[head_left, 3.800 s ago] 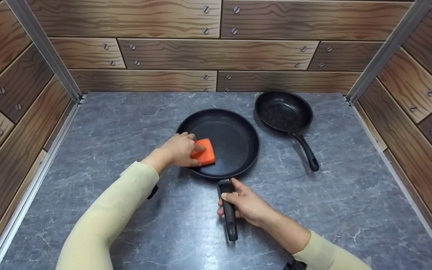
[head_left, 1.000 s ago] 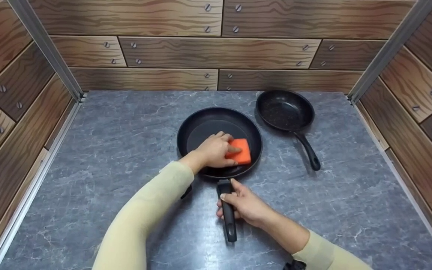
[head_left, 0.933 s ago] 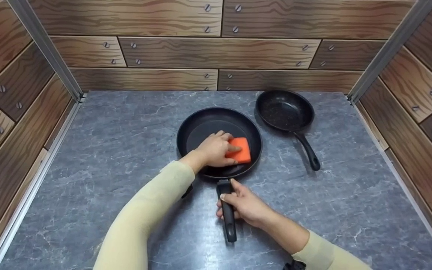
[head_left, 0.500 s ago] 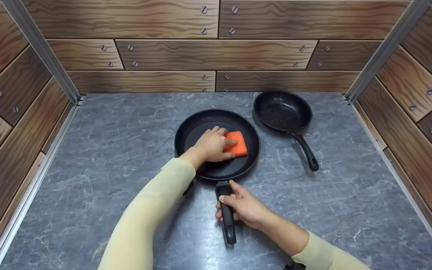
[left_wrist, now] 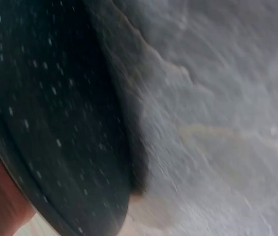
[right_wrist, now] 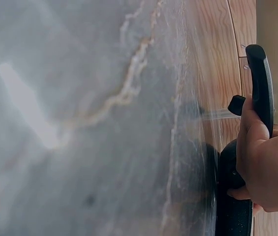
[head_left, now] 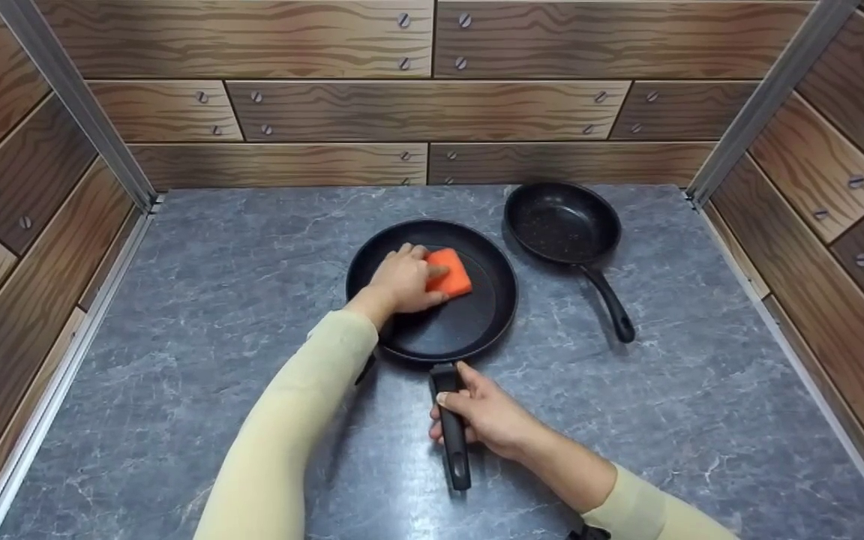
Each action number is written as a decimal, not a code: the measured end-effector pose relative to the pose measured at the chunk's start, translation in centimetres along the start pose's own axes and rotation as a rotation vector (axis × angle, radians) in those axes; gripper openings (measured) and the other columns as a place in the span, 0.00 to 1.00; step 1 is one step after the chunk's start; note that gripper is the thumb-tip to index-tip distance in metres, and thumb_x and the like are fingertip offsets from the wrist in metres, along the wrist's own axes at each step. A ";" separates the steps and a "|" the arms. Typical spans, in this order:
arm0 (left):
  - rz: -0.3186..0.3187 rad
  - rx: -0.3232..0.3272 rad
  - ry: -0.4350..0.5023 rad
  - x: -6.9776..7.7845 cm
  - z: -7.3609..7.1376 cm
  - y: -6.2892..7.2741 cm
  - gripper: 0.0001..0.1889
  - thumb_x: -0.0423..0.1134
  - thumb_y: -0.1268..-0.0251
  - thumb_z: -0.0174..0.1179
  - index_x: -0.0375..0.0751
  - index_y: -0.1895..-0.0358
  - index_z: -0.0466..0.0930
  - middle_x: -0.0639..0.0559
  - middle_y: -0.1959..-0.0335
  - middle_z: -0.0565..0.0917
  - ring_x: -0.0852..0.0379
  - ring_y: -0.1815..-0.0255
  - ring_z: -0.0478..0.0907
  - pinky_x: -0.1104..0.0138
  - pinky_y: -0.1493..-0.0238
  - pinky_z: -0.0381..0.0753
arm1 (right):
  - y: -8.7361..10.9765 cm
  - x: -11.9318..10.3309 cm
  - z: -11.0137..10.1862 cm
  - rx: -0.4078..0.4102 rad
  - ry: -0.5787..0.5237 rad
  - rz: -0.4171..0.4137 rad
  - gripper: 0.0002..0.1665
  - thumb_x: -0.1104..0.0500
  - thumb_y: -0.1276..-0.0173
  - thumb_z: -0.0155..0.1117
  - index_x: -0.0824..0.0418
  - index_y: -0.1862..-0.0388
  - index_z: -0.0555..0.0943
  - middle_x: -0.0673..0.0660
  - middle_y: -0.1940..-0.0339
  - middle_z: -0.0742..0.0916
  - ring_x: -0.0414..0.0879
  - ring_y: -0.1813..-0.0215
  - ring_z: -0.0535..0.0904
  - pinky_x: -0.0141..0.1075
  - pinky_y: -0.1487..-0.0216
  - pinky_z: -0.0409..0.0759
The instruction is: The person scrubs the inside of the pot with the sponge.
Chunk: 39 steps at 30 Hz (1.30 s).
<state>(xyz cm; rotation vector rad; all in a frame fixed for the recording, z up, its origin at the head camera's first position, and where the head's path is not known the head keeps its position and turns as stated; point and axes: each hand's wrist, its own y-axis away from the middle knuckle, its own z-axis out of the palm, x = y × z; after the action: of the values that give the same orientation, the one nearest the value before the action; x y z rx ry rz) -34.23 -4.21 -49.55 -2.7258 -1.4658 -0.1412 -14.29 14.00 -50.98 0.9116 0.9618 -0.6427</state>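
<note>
Right now an orange sponge (head_left: pixel 457 282) is inside a big black frying pan (head_left: pixel 469 326), close to the middle of its flat bottom. The left hand (head_left: pixel 402 281) reaches in over the pan's left side and holds the sponge. The thumb is along the near edge, one finger lies across the top, and the other fingers are over by the far edge.

The big pan sits flat on the table. Its black handle (head_left: pixel 454 450) points back toward the person and has a long hole near the end. The right hand (head_left: pixel 496 420) is wrapped around this handle from the right side. The thumb is on top, and some fingertips peek out on the other side. The right wrist view shows this grip too. In the left wrist view, a dark pan side with white specks is close up.

Behind the big pan and to its right is a smaller black frying pan (head_left: pixel 563 225). It is near the big one but not touching it. Its curved handle (head_left: pixel 610 304) points toward the near right.

Both arms wear pale yellow sleeves (head_left: pixel 274 420). The table (head_left: pixel 177 337) is blue-gray with thin white lines, like marble. Around it stand walls (head_left: pixel 327 109) with a wood plank and screw pattern, and gray metal posts (head_left: pixel 72 105) stand in the two back corners.
</note>
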 end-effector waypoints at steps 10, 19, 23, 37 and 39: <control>-0.080 -0.018 0.009 -1.7 -0.5 0.9 0.29 0.64 0.27 0.62 0.57 0.29 0.83 0.38 0.32 0.77 0.39 0.33 0.70 0.44 0.31 0.71 | 0.1 -0.1 0.1 0.000 0.005 -0.013 0.49 0.65 0.18 0.55 0.63 0.12 0.38 0.64 0.59 0.85 0.49 0.66 0.89 0.46 0.58 0.90; -0.071 -0.035 -0.039 -2.6 -1.2 2.1 0.27 0.62 0.27 0.63 0.56 0.32 0.84 0.37 0.42 0.80 0.38 0.40 0.72 0.44 0.37 0.73 | 0.2 -0.3 0.1 -0.010 -0.001 -0.009 0.44 0.65 0.18 0.54 0.62 0.12 0.44 0.62 0.59 0.85 0.49 0.65 0.89 0.44 0.59 0.90; -0.062 -0.048 -0.049 -3.0 -1.4 2.7 0.26 0.61 0.27 0.63 0.55 0.32 0.85 0.37 0.45 0.80 0.37 0.42 0.73 0.43 0.38 0.73 | 0.2 -0.2 0.1 -0.003 0.003 -0.007 0.45 0.65 0.18 0.54 0.62 0.12 0.44 0.63 0.59 0.85 0.49 0.65 0.89 0.45 0.58 0.90; -0.006 -0.086 -0.111 -3.0 -1.4 4.4 0.26 0.63 0.27 0.62 0.55 0.33 0.85 0.35 0.43 0.80 0.37 0.41 0.73 0.42 0.38 0.73 | -0.1 0.0 -0.1 -0.009 0.003 -0.011 0.45 0.65 0.18 0.54 0.63 0.12 0.43 0.63 0.59 0.85 0.49 0.66 0.89 0.45 0.59 0.90; -0.003 -0.092 -0.116 -2.9 -1.5 4.7 0.27 0.63 0.27 0.62 0.55 0.32 0.84 0.34 0.41 0.80 0.36 0.39 0.73 0.41 0.36 0.72 | -0.1 0.0 0.0 -0.009 0.002 -0.011 0.45 0.65 0.18 0.54 0.63 0.12 0.42 0.63 0.59 0.85 0.49 0.66 0.89 0.45 0.59 0.90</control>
<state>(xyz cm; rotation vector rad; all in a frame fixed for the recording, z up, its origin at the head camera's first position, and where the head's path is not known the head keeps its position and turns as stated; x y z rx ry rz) -31.96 -9.28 -48.35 -2.8491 -1.5288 -0.0522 -14.39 13.99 -51.04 0.8999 0.9718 -0.6462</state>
